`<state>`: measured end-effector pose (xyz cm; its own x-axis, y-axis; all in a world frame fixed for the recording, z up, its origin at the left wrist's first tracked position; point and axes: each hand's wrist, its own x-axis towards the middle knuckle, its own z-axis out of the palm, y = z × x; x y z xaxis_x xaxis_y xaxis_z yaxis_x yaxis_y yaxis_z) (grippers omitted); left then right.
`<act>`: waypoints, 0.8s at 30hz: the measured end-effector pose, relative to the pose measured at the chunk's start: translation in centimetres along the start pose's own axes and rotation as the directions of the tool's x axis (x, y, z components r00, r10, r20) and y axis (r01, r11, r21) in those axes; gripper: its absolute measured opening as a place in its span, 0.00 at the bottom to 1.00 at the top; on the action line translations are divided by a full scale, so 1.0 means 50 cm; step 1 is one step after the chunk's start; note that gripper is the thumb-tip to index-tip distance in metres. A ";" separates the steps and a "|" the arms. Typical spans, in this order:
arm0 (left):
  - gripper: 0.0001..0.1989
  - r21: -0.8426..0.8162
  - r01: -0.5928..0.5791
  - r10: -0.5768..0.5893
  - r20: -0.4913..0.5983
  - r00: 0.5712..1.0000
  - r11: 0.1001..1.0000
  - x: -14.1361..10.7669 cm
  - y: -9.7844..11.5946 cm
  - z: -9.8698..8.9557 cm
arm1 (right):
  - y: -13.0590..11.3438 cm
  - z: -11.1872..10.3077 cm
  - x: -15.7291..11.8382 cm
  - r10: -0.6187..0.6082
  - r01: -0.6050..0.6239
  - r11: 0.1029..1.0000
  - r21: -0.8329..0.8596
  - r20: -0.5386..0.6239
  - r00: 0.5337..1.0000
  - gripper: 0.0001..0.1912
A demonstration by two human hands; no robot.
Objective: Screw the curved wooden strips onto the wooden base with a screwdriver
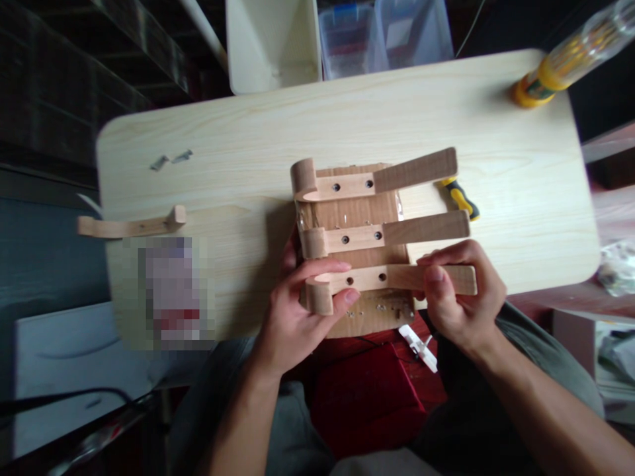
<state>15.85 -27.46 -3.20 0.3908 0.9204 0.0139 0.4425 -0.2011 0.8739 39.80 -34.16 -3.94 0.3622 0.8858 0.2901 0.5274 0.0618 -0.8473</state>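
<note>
One loose wooden piece point(131, 226) overhangs the left edge of the tabletop point(223, 145), with two small grey bits point(159, 162) lying just beyond it. Further right, the left hand point(292, 317) has its fingers closed around the curled end of the lowest hook point(364, 280), which lies across a brown block point(367, 322) below the middle hook point(421, 229) and the top hook point(417, 169). The right hand point(464, 294) pinches the lowest hook's straight end between thumb and fingers. A yellow-and-black handle point(461, 200) lies near; a clear, yellow-based container point(540, 82) stands at the far right corner.
</note>
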 end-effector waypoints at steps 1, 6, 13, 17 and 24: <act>0.11 -0.002 0.002 -0.002 0.000 1.000 1.000 0.000 0.000 0.001 | 0.000 0.000 0.000 0.002 -0.002 1.000 0.000 0.001 1.000 0.05; 0.09 0.006 0.014 -0.014 -0.009 1.000 1.000 0.003 0.003 0.002 | 0.001 -0.001 0.000 0.000 0.000 1.000 0.014 0.004 1.000 0.05; 0.09 0.002 0.031 -0.031 -0.015 0.999 1.000 0.004 0.006 0.002 | 0.006 0.006 0.000 0.020 -0.023 0.995 0.094 0.028 0.999 0.05; 0.08 -0.022 0.027 -0.027 -0.021 0.999 0.999 0.004 0.006 0.003 | 0.010 0.007 -0.001 0.042 -0.050 0.987 0.152 0.056 0.998 0.07; 0.08 -0.040 0.035 -0.036 -0.014 0.999 0.999 0.005 0.010 0.002 | 0.012 0.006 0.002 0.033 -0.044 0.974 0.220 0.053 0.998 0.12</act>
<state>16.24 -27.34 -2.79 0.3637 0.9315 -0.0107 0.4230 -0.1549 0.8928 39.93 -33.92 -4.56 0.3380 0.9106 0.2379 0.3289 0.1226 -0.9364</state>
